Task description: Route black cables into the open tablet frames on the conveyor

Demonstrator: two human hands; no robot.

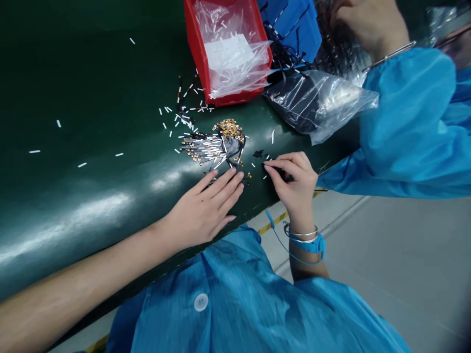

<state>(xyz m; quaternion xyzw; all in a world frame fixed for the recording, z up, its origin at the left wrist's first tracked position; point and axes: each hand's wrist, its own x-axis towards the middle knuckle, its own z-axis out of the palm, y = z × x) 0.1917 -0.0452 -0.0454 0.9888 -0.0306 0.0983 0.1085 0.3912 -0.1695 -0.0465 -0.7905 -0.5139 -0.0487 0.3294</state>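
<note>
My left hand (208, 208) lies flat on the green mat with its fingers spread, fingertips at the lower edge of a pile of thin black-and-white strips (206, 147) with gold ends. Some small parts are partly hidden under those fingers. To the right, my right hand (294, 176) has thumb and forefinger pinched together just above the mat; what is between them, if anything, is too small to make out. Close to that pinch lie small black pieces (258, 154) and a few white slips (273, 137). A wristband with a cord circles my right wrist.
A red bin (198, 49) holds clear bags of white slips. Beside it stands a blue bin (311, 32) with black strips. A clear plastic bag (324, 103) lies in front. Another person's hand (375, 24) reaches in at upper right. White slips are scattered over the green mat (91, 73).
</note>
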